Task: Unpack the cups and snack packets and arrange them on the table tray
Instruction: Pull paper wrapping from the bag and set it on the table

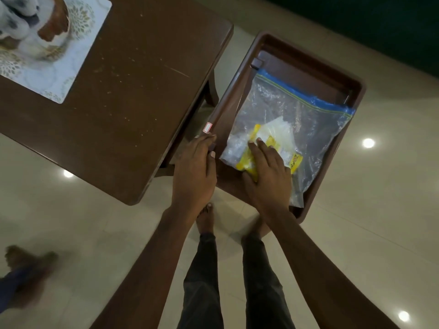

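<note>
A brown plastic tray (240, 89) is held in the air to the right of the brown table (133, 96). My left hand (196, 172) grips the tray's near left rim. Inside the tray lies a clear zip bag with a blue seal (306, 108). It holds yellow snack packets (294, 160) and clear plastic cups (280, 129). My right hand (268, 174) rests flat on the bag, pressing down over the yellow packets, fingers spread.
A white patterned placemat (71, 55) lies on the table's far left corner with a blurred white and brown object on it. Below are a shiny tiled floor (356, 233), my own legs and bare feet, and another person's blurred foot (28, 262) at lower left.
</note>
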